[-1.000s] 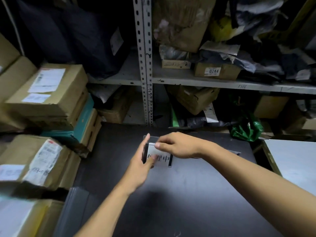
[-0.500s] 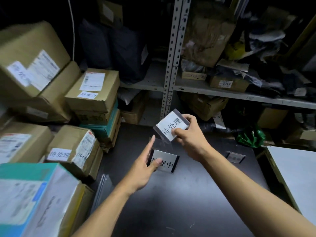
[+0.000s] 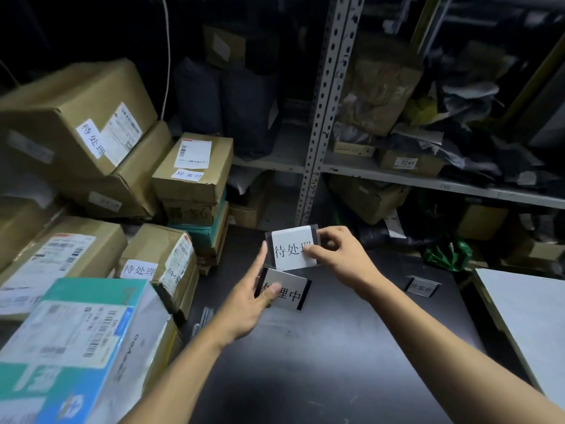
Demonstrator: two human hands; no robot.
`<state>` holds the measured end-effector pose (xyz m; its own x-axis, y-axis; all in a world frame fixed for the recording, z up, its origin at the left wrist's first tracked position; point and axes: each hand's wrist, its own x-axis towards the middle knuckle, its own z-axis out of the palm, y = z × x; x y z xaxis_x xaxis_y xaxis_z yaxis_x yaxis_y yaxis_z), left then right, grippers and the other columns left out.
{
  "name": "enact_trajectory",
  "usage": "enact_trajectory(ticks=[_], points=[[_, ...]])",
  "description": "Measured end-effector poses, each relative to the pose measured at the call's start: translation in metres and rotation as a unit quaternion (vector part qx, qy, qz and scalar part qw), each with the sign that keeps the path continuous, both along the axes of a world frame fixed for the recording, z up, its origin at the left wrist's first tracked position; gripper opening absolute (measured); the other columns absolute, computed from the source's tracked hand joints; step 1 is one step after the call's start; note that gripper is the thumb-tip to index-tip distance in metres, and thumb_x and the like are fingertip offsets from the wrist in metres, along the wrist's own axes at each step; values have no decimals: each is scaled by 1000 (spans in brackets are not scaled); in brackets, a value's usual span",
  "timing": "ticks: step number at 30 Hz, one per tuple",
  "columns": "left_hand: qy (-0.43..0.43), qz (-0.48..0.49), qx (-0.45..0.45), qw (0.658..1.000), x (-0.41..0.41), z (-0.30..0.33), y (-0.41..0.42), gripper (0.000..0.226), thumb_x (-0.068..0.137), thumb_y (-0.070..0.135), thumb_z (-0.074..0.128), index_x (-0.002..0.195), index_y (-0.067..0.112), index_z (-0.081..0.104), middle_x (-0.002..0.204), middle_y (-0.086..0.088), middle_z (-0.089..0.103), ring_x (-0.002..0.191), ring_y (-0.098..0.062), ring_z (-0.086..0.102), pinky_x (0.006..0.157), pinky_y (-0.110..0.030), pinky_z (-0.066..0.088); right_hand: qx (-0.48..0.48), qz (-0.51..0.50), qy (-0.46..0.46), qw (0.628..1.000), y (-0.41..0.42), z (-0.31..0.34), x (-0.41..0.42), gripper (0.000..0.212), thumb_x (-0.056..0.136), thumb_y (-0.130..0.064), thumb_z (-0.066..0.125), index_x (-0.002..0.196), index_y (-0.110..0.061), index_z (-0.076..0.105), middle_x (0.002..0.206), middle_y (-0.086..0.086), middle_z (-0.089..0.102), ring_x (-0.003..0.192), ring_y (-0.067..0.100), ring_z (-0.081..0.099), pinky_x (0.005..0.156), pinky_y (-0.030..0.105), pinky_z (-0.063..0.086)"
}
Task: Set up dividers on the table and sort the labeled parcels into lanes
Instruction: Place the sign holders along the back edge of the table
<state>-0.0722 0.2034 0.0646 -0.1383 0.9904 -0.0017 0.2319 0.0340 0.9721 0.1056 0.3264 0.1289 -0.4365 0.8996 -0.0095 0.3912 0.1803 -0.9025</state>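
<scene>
Right hand (image 3: 342, 261) pinched 待处理 sign card (image 3: 292, 250) by its right edge, card raised upright above black table (image 3: 336, 347), face toward camera, long axis roughly level. Left hand (image 3: 250, 304) open, fingers straight; thumb pressed on second sign (image 3: 286, 290) reading …理中, flat on table just below raised card. Third sign (image 3: 423, 286) lay well right of right-hand fingers, bare table between. Cardboard parcel (image 3: 159, 261) labelled 待处理 left of left fingers, at table's left edge.
</scene>
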Motion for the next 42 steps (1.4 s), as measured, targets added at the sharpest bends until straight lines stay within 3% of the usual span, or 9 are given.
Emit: enact_trajectory(ticks=[3, 5, 9, 14, 19, 21, 26, 33, 42], points=[[-8, -9, -10, 1000, 1, -5, 1, 78, 86, 47, 62, 137, 72, 7, 134, 57, 22, 136, 19, 20, 112, -15, 17, 21, 34, -45, 998, 5, -2, 3, 25, 82, -30, 75, 104, -26, 65, 102, -7, 68, 94, 13, 66, 77, 30, 58], [-22, -11, -19, 1000, 3, -8, 5, 79, 87, 45, 62, 136, 72, 8, 133, 55, 29, 134, 19, 26, 108, -12, 23, 50, 65, -88, 993, 8, -4, 3, 30, 83, -29, 75, 109, -32, 62, 102, -12, 67, 94, 10, 63, 70, 19, 54], [-24, -5, -37, 999, 4, -16, 18, 78, 88, 43, 63, 137, 72, 10, 135, 48, 35, 130, 21, 30, 101, -3, 27, 81, 57, -122, 988, 27, -16, 6, 29, 84, -31, 75, 112, -30, 66, 102, -15, 66, 93, 8, 62, 80, 25, 51], [-38, 47, -52, 997, -4, -36, 36, 76, 85, 40, 63, 142, 62, 17, 150, 14, 41, 137, -1, 38, 118, -32, 27, 64, 11, -122, 990, 74, -44, 10, 26, 85, -27, 75, 108, -26, 63, 99, -12, 65, 90, 6, 62, 71, 21, 54], [-5, 95, -47, 994, -21, -58, 57, 67, 83, 47, 62, 133, 71, 24, 143, 40, 30, 134, 18, 26, 109, -10, 22, 49, 16, -205, 977, 122, -94, 6, 24, 85, -23, 74, 106, -24, 62, 99, -4, 68, 87, 12, 62, 71, 27, 52], [0, 109, -50, 993, -28, -67, 68, 66, 84, 47, 62, 134, 69, 25, 144, 40, 27, 136, 19, 22, 115, -21, 19, 41, 31, -248, 967, 136, -120, 3, 22, 86, -21, 72, 106, -24, 61, 103, 0, 70, 83, 12, 60, 68, 27, 49], [-20, 125, -59, 990, -39, -87, 94, 66, 87, 42, 64, 139, 63, 29, 154, 14, 36, 142, -6, 32, 120, -44, 22, 11, 60, -309, 949, 155, -180, -7, 20, 87, -20, 67, 105, -18, 60, 105, 7, 71, 94, 26, 65, 75, 34, 51], [-12, 137, -80, 987, -42, -110, 112, 72, 73, 70, 63, 137, 66, 29, 150, 29, 33, 141, 3, 28, 120, -42, 22, -13, 74, -330, 941, 160, -228, -10, 20, 87, -14, 60, 107, -16, 60, 113, 8, 66, 105, 28, 60, 82, 33, 46], [-38, 139, -94, 985, -38, -110, 113, 65, 83, 53, 65, 135, 67, 30, 153, 19, 36, 142, -4, 32, 119, -44, 25, -38, 86, -341, 935, 167, -227, -10, 33, 89, -12, 58, 122, -15, 60, 124, 11, 63, 114, 28, 58, 91, 32, 47]])
